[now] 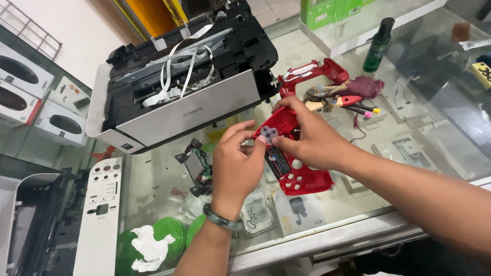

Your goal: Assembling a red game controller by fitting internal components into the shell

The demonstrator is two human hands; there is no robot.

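Observation:
A red game controller shell [299, 176] lies inside-up on the glass counter [153, 179] in the head view. My right hand [307, 135] grips its upper left grip. My left hand [235, 163], with a green bangle on the wrist, pinches a small grey rubber button pad [268, 133] against that same grip. Both hands meet over the shell. A second red shell half [312, 74] rests further back.
An opened black and white printer [179, 87] with loose white ribbon cables sits at the back left. A small circuit board part [197, 166] lies left of my hands. Screwdrivers and a cloth [348, 97], a dark green bottle [378, 46], a white panel [99, 214] and green lids [169, 232] surround the counter.

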